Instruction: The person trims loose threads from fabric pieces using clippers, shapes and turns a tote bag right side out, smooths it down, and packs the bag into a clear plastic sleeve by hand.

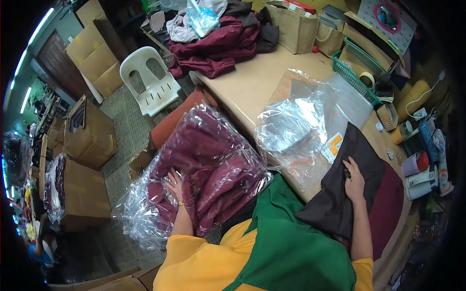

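Observation:
My left hand (174,188) lies with fingers spread against maroon garments wrapped in clear plastic (213,165), at the table's left side. Whether a fold of film covers the fingertips I cannot tell. On the table to the right, my right hand (355,180) rests on a dark folded garment (323,201), fingers stretched out over the cloth. Maroon fabric (387,211) shows beyond that wrist. An orange and white label card (332,147) lies at the dark garment's upper edge, touching clear plastic bags (296,126).
A heap of maroon cloth (218,43) covers the table's far end. A green basket (357,77), paper bags (293,29) and a mug (415,164) line the right side. Left of the table stand a white plastic chair (148,80) and cardboard boxes (87,189).

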Demonstrator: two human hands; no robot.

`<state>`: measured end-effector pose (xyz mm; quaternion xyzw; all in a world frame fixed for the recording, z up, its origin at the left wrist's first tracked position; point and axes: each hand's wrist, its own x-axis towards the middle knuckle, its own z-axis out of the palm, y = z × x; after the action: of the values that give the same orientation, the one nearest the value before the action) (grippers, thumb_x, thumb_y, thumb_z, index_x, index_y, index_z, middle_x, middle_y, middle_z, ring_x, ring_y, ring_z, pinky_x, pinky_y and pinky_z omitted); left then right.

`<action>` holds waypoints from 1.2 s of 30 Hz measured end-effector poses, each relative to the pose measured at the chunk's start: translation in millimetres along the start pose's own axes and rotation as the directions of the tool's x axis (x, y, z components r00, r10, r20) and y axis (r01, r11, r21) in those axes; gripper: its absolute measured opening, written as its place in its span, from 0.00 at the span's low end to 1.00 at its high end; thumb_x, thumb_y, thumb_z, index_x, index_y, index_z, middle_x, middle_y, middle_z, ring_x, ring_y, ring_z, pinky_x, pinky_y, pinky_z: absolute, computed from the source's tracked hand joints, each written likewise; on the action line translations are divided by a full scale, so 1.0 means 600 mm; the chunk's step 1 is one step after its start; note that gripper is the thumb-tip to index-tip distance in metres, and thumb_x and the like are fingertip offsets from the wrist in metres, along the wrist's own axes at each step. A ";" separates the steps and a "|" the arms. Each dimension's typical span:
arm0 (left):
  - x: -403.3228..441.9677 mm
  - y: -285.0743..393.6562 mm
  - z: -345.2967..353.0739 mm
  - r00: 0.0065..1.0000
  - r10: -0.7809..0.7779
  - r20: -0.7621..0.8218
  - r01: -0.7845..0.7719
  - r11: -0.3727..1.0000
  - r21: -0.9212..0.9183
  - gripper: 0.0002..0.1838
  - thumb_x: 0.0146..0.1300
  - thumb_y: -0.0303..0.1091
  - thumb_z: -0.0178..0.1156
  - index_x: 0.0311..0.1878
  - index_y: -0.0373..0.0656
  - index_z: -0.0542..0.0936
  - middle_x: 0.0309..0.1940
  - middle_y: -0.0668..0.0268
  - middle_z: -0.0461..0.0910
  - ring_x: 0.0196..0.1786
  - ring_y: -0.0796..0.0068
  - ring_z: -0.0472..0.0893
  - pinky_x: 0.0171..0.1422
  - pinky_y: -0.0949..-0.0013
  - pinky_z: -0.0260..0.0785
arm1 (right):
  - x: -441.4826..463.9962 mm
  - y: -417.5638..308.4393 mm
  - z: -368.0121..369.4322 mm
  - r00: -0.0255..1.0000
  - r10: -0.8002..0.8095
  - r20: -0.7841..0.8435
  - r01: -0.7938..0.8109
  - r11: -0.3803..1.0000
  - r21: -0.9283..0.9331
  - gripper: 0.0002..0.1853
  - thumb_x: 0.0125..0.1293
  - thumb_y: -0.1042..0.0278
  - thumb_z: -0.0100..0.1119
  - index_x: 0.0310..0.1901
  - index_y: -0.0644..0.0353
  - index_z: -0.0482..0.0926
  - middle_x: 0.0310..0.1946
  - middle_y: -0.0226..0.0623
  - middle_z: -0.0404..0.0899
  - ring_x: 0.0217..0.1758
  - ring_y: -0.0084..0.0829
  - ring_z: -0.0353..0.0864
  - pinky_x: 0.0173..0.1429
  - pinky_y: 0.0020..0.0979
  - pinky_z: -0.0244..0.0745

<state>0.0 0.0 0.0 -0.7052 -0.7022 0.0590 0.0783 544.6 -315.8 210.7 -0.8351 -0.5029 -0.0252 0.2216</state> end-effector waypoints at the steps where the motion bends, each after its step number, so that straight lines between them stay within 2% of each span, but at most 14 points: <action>1: -0.008 0.001 -0.002 1.000 -0.003 0.006 0.003 1.000 0.000 0.39 0.71 0.62 0.45 0.80 0.59 0.50 0.81 0.61 0.44 0.81 0.51 0.48 0.75 0.27 0.37 | 0.006 0.007 -0.012 0.999 0.029 0.025 -0.032 0.990 0.134 0.14 0.67 0.78 0.57 0.54 0.59 0.79 0.63 0.47 0.74 0.57 0.41 0.80 0.59 0.34 0.75; 3: 0.012 -0.021 -0.106 0.992 0.037 -0.124 -0.088 0.898 -0.432 0.30 0.75 0.55 0.40 0.77 0.57 0.59 0.80 0.59 0.49 0.80 0.47 0.49 0.73 0.24 0.35 | 0.025 -0.002 0.000 0.998 0.055 0.031 -0.062 0.954 0.295 0.12 0.69 0.78 0.56 0.52 0.61 0.79 0.57 0.46 0.78 0.53 0.41 0.82 0.56 0.31 0.75; 7: 0.000 0.049 -0.273 0.945 0.324 0.035 -0.197 0.652 -0.733 0.37 0.71 0.64 0.44 0.78 0.57 0.57 0.80 0.54 0.45 0.81 0.43 0.42 0.73 0.23 0.31 | 0.072 0.010 -0.050 0.984 0.130 -0.120 -0.096 0.963 0.253 0.09 0.66 0.79 0.59 0.47 0.66 0.80 0.53 0.45 0.80 0.52 0.38 0.82 0.56 0.31 0.75; 11: -0.126 0.186 -0.322 0.776 0.598 0.203 -0.458 0.754 -0.470 0.49 0.61 0.74 0.49 0.80 0.59 0.51 0.81 0.54 0.39 0.81 0.40 0.38 0.73 0.23 0.29 | 0.106 0.097 -0.028 0.954 0.180 -0.240 -0.146 0.977 0.153 0.12 0.66 0.73 0.60 0.49 0.63 0.80 0.53 0.46 0.80 0.57 0.42 0.80 0.61 0.36 0.73; 13: -0.152 0.209 -0.242 0.792 0.611 0.011 -0.582 0.759 -0.293 0.49 0.57 0.78 0.49 0.78 0.63 0.55 0.81 0.57 0.42 0.80 0.40 0.41 0.70 0.19 0.30 | 0.114 0.134 -0.037 0.921 0.275 -0.276 -0.251 0.961 0.120 0.16 0.65 0.67 0.62 0.53 0.60 0.79 0.53 0.46 0.81 0.57 0.45 0.80 0.62 0.38 0.73; 18: -0.132 0.197 -0.218 0.781 0.623 0.025 -0.585 0.747 -0.316 0.51 0.56 0.76 0.53 0.79 0.61 0.54 0.81 0.57 0.43 0.80 0.40 0.42 0.70 0.19 0.32 | 0.138 0.171 0.004 0.864 0.405 -0.299 -0.412 0.910 0.044 0.27 0.65 0.56 0.62 0.63 0.55 0.73 0.55 0.53 0.79 0.58 0.52 0.78 0.61 0.44 0.72; 21: -0.101 0.191 -0.322 0.693 0.651 0.308 -0.545 0.754 -0.367 0.48 0.56 0.71 0.60 0.75 0.54 0.63 0.77 0.53 0.53 0.78 0.41 0.50 0.75 0.31 0.42 | 0.140 0.181 0.029 0.874 0.390 -0.289 -0.414 0.910 -0.022 0.23 0.62 0.52 0.66 0.50 0.63 0.80 0.44 0.50 0.82 0.51 0.50 0.81 0.58 0.44 0.74; 23: -0.083 0.194 -0.405 0.752 0.656 -0.068 -0.591 0.625 -0.510 0.37 0.56 0.55 0.69 0.65 0.46 0.75 0.66 0.51 0.71 0.68 0.47 0.68 0.70 0.43 0.60 | 0.145 0.169 0.016 0.889 0.383 -0.249 -0.390 0.921 0.023 0.20 0.61 0.54 0.66 0.43 0.65 0.82 0.42 0.52 0.82 0.49 0.49 0.81 0.55 0.43 0.74; 24: -0.086 0.220 -0.454 0.724 0.567 -0.392 -0.669 0.440 -0.599 0.24 0.56 0.38 0.72 0.54 0.39 0.80 0.52 0.55 0.80 0.51 0.55 0.79 0.55 0.56 0.72 | 0.143 0.152 0.002 0.903 0.353 -0.246 -0.334 0.935 0.117 0.20 0.61 0.55 0.66 0.44 0.65 0.82 0.43 0.53 0.82 0.50 0.51 0.80 0.55 0.43 0.74; 27: -0.095 0.327 -0.547 0.714 0.660 -0.233 -0.284 -0.030 -0.958 0.28 0.61 0.34 0.68 0.63 0.35 0.74 0.51 0.56 0.80 0.38 0.71 0.80 0.44 0.68 0.74 | 0.125 0.063 -0.065 0.935 0.306 -0.179 -0.241 0.918 0.314 0.17 0.60 0.59 0.67 0.44 0.65 0.82 0.38 0.52 0.83 0.43 0.49 0.82 0.49 0.40 0.75; 29: -0.110 0.442 -0.552 0.557 0.710 -0.431 -0.429 -0.199 -0.881 0.34 0.61 0.38 0.70 0.68 0.34 0.70 0.55 0.55 0.79 0.37 0.77 0.78 0.45 0.71 0.73 | 0.103 0.004 -0.112 0.953 0.287 -0.099 -0.227 0.890 0.395 0.15 0.60 0.62 0.68 0.43 0.64 0.82 0.35 0.50 0.83 0.38 0.44 0.83 0.45 0.37 0.75; 33: -0.156 0.614 -0.590 0.412 0.863 -0.291 -0.062 -0.292 -0.954 0.39 0.61 0.45 0.70 0.70 0.33 0.67 0.57 0.60 0.78 0.38 0.80 0.77 0.42 0.75 0.72 | 0.060 -0.027 -0.137 0.987 0.100 -0.127 -0.030 0.884 0.466 0.13 0.60 0.67 0.70 0.43 0.65 0.82 0.34 0.47 0.83 0.37 0.33 0.83 0.44 0.32 0.75; 34: -0.171 0.619 -0.626 0.336 0.904 -0.266 0.115 -0.319 -0.941 0.29 0.63 0.44 0.70 0.60 0.34 0.77 0.46 0.66 0.82 0.30 0.87 0.74 0.34 0.79 0.67 | 0.050 -0.037 -0.150 0.988 0.127 -0.083 -0.063 0.841 0.537 0.11 0.61 0.71 0.68 0.43 0.66 0.81 0.35 0.39 0.83 0.39 0.27 0.82 0.47 0.30 0.75; 36: -0.179 0.636 -0.634 0.277 0.924 -0.264 0.142 -0.311 -0.940 0.23 0.64 0.43 0.69 0.54 0.36 0.80 0.39 0.70 0.82 0.28 0.88 0.72 0.31 0.81 0.64 | 0.035 -0.073 -0.157 0.978 0.182 -0.103 -0.037 0.638 0.769 0.10 0.64 0.76 0.66 0.46 0.67 0.80 0.37 0.30 0.83 0.43 0.22 0.80 0.50 0.26 0.75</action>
<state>447.4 -118.7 296.3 -0.6517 -0.0559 -0.1309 -0.7450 534.6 -318.6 316.2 -0.6876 -0.3939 0.1308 0.5957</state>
